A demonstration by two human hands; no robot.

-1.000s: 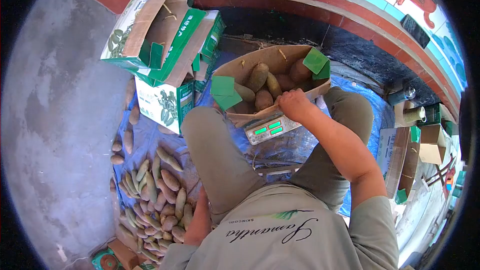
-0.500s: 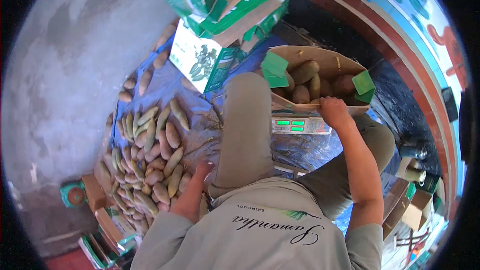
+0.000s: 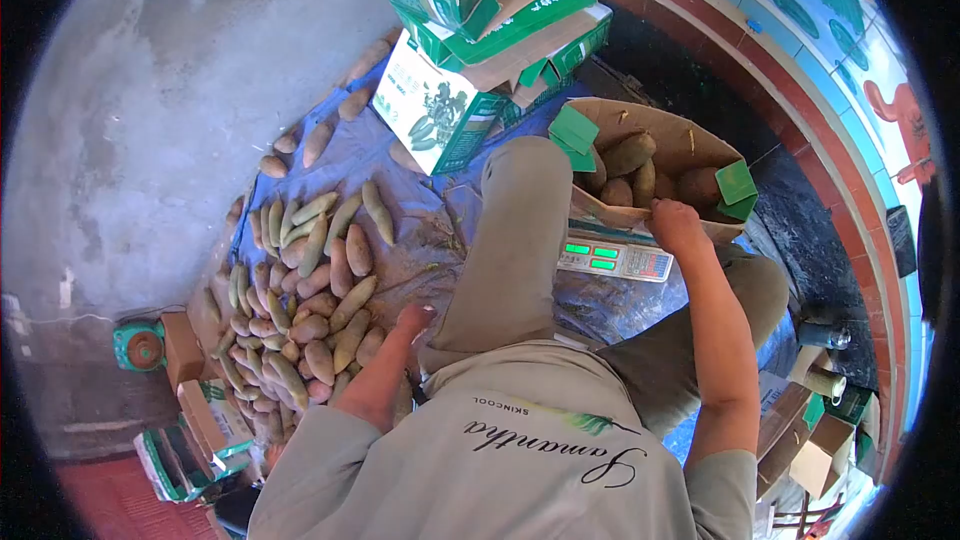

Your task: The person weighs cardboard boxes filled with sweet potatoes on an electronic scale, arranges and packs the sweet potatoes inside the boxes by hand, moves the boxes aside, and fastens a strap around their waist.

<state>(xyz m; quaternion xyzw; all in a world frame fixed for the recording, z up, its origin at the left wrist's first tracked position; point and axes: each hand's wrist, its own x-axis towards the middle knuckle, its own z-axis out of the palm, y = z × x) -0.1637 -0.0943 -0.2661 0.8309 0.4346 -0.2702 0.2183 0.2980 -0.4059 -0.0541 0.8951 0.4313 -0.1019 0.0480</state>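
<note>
My right hand [image 3: 678,225] grips the near rim of an open cardboard box [image 3: 690,140], its fingers over the edge. Inside lie several thick, long root vegetables [image 3: 630,154], green and brown, perhaps radishes. Under the box a digital scale [image 3: 620,260] shows green lit displays; the figures are too small to read. Low beside my left knee is my left hand [image 3: 415,319], near a large heap of the same root vegetables [image 3: 310,305] on a blue sheet. Its fingers are too small and unclear to make out.
Green and white cartons [image 3: 430,105] are stacked ahead, beyond my left knee. A few loose vegetables [image 3: 318,143] lie along the grey wall [image 3: 150,120]. More cardboard [image 3: 215,415] stands at lower left. A tiled ledge [image 3: 800,120] curves along the right side.
The view has shifted, so the cartons, heap and box appear farther right. My right hand stays on the box rim, and my left hand remains low near my knee.
</note>
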